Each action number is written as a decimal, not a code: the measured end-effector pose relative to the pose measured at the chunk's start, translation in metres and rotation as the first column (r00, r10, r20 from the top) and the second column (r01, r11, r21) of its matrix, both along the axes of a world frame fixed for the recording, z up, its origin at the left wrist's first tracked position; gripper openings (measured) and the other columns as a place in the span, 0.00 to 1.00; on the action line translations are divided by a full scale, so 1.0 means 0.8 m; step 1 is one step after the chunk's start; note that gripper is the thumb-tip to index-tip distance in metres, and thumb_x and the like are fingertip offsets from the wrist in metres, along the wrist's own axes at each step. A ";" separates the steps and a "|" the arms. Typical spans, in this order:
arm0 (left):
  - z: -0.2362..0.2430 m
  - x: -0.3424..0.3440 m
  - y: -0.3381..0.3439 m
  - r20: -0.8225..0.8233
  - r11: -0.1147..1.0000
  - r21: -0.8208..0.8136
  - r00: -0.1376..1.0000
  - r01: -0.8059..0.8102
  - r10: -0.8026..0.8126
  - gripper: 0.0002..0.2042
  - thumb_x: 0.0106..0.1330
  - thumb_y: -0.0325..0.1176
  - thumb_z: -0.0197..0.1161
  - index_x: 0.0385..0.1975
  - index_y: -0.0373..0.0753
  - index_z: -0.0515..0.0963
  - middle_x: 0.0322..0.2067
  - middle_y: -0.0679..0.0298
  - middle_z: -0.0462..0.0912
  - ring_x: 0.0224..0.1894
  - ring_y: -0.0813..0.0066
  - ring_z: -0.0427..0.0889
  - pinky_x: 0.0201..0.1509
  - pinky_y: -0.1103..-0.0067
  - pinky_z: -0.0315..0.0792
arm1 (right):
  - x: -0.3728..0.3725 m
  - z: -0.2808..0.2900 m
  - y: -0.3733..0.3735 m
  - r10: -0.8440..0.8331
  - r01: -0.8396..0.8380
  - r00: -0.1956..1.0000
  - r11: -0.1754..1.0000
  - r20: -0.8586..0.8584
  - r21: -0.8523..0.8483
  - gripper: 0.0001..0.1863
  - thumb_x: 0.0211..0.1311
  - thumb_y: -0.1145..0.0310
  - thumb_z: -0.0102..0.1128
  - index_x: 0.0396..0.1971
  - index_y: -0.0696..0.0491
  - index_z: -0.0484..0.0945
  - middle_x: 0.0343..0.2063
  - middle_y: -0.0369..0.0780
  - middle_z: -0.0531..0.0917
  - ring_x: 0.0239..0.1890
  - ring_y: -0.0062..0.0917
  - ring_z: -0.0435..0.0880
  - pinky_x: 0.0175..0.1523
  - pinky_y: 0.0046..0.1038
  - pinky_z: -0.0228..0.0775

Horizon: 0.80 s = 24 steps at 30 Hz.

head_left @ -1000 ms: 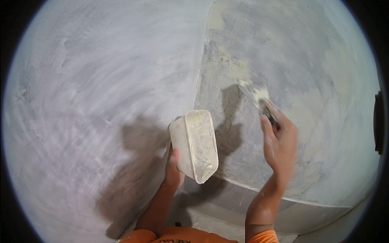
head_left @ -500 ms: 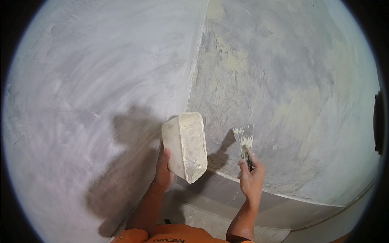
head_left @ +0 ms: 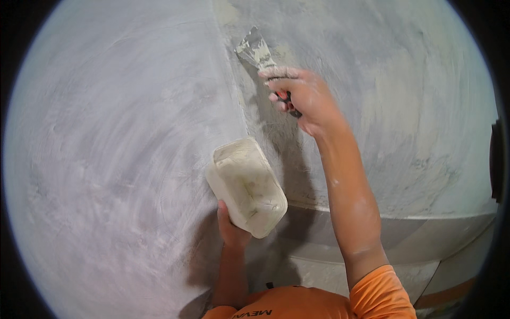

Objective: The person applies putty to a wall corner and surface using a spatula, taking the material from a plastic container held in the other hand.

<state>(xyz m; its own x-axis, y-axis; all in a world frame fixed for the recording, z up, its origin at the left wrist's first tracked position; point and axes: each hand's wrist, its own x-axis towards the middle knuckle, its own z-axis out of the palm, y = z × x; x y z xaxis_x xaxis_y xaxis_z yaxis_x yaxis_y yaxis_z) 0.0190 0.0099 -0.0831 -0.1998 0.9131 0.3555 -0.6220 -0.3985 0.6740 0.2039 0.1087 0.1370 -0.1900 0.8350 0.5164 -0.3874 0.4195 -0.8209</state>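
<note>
My left hand (head_left: 232,229) is closed round the lower side of a cream plastic tub (head_left: 234,198), its thumb along the wall. The tub is tilted so that its inside, smeared with pale filler, faces me. Farther up, my right hand (head_left: 305,98) grips the black and red handle of a putty knife (head_left: 256,52). Clumps of pale filler cling to its blade, whose edge is at the wall just right of the vertical seam. Whether the blade presses on the wall I cannot tell.
The wall (head_left: 133,122) has a smooth, pale left part and a rougher grey right part (head_left: 393,117) with yellowish patches. A grey band (head_left: 414,234) runs along its foot, above a pale floor (head_left: 324,271). A dark object (head_left: 497,159) sits at the right edge.
My right hand has swung up and left with the putty knife, from low on the wall to near the seam's upper part. The tub has turned, showing more of its inside.
</note>
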 end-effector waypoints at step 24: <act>-0.092 0.006 0.077 0.095 0.849 -0.187 0.869 0.495 -0.486 0.35 0.75 0.52 0.49 0.75 0.44 0.45 0.72 0.62 0.54 0.74 0.65 0.54 0.75 0.65 0.50 | 0.056 -0.384 -0.162 -0.011 -0.346 0.797 0.811 -0.603 -0.472 0.21 0.74 0.52 0.49 0.47 0.56 0.72 0.20 0.45 0.79 0.09 0.20 0.67 0.13 0.22 0.57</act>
